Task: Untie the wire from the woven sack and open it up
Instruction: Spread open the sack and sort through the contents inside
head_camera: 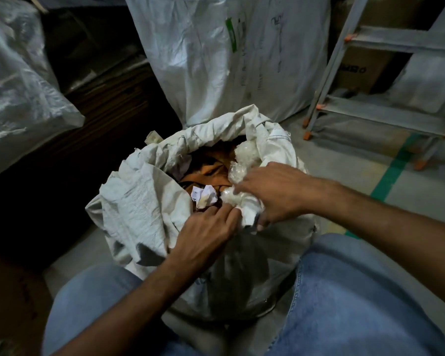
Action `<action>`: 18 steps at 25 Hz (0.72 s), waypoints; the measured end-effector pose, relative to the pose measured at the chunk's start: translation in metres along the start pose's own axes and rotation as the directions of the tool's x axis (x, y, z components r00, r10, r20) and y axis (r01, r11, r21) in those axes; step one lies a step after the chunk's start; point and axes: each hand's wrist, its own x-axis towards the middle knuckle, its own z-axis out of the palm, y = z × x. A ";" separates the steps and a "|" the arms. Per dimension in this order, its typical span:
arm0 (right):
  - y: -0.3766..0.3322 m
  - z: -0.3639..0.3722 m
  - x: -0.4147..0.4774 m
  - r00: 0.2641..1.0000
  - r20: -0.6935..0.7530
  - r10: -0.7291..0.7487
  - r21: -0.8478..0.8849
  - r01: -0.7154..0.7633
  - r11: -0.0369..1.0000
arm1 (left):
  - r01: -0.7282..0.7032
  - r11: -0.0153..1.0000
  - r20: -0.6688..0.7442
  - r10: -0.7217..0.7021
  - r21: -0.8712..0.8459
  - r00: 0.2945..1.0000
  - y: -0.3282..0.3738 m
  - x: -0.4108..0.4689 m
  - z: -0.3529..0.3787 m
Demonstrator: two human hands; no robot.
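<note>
Dark scrawl on tall white sack (pixel 267 60) unreadable, black print on cardboard box (pixel 357 75) illegible

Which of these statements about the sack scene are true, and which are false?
1. The woven sack has its mouth open. True.
2. The stepladder stands on the person's left. False: it stands on the right.
3. The left hand and the right hand are both at the sack's near rim. True.
4. The sack is empty. False: crumpled paper and clear plastic wrap lie inside.
</note>
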 end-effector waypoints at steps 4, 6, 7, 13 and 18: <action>-0.010 0.030 0.007 0.973 -0.230 -0.018 -0.137 -0.014 0.990 | 0.143 0.947 0.336 -0.040 -0.288 0.941 -0.020 -0.007 -0.023; -0.014 0.043 0.005 0.947 -0.320 -0.031 -0.198 -0.035 0.980 | 0.379 0.741 0.616 0.059 -0.555 0.786 -0.063 0.001 -0.052; -0.016 0.047 0.004 0.931 -0.365 -0.022 -0.199 -0.055 0.979 | 0.405 0.737 0.656 0.069 -0.541 0.751 -0.085 0.004 -0.061; -0.031 0.053 0.000 0.924 -0.355 0.145 -0.083 -0.186 0.979 | 0.023 0.999 0.528 -0.034 0.028 0.849 -0.081 -0.022 -0.014; -0.038 -0.004 -0.002 0.989 0.046 0.139 0.229 -0.145 0.963 | 0.118 0.985 0.061 -0.127 0.128 0.990 -0.049 -0.044 0.005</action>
